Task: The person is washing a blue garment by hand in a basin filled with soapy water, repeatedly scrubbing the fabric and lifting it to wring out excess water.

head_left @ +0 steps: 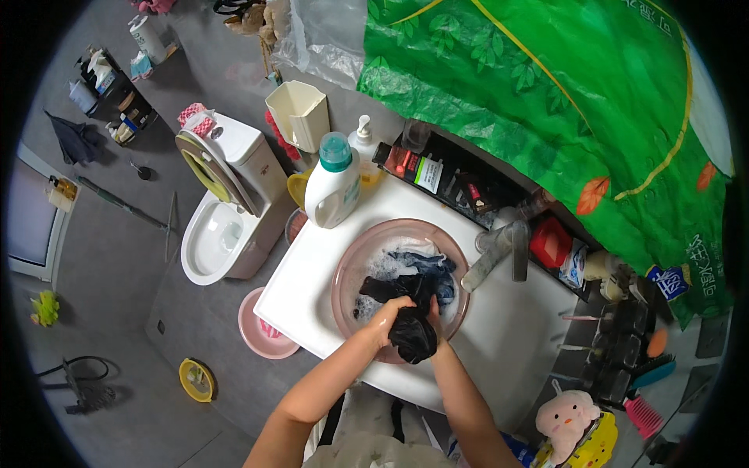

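My left hand (382, 320) and my right hand (437, 320) are both closed around a bunched black garment (413, 335), one on each side of it. The bundle is at the near side of a pinkish translucent basin (340, 290), and part of the black cloth trails into the basin. What kind of garment it is, I cannot make out. Inside the basin, dark blue cloth (442, 274) lies in sudsy water (376, 267), with a bit of white fabric behind it. The basin rests in a white sink (304, 282), beside a grey faucet (493, 256).
A white detergent bottle with a teal cap (334, 187) and a pump bottle (363, 139) stand at the sink's far left. Behind the faucet runs a black tray (452, 187) of toiletries. Green plastic packaging (538, 86) hangs above. Left are a toilet (214, 234) and a pink basin (251, 331).
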{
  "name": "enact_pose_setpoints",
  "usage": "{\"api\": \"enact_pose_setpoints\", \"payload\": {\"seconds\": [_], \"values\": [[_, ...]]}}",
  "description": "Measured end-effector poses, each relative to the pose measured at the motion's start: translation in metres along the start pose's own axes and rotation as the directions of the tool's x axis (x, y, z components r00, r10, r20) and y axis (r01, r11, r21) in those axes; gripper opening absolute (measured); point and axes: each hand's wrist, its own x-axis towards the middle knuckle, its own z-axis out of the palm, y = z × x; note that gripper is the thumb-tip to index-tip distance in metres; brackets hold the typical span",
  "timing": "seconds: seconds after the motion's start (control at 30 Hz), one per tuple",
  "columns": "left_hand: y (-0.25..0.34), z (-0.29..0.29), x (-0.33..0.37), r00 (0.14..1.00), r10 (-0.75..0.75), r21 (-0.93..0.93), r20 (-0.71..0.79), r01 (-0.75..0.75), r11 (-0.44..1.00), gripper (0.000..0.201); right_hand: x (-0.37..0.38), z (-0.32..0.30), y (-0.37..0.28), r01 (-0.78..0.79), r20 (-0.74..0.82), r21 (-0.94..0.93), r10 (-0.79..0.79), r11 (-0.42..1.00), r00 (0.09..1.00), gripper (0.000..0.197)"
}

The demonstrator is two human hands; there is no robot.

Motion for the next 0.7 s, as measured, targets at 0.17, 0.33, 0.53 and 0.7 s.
{"api": "enact_pose_setpoints", "payload": {"seconds": [0.17,0.33,0.53,0.7], "values": [[-0.024,-0.002,-0.022,0.99,-0.051,-0.08,0.132,0.062,0.995,0.022,0.024,0.094,0.019,0.106,0.04,-0.211,-0.1,0.972,0.994,0.082],[-0.023,-0.037,-0.017,0.994,-0.063,-0.012,0.087,0.065,0.998,0.026,0.018,0.071,-0.008,0.087,0.001,-0.53,-0.102,0.844,0.995,0.074],[-0.04,-0.032,0.0,0.882,0.443,0.428,-0.163,-0.342,0.837,0.032,0.034,0.083,0.011,0.054,-0.041,-0.985,-0.518,0.167,0.854,0.022],[-0.043,-0.029,-0.001,0.688,0.726,0.898,-0.016,-0.309,0.312,0.049,0.038,0.077,0.013,0.018,-0.15,-0.976,-0.731,0.217,0.666,0.037]]}}
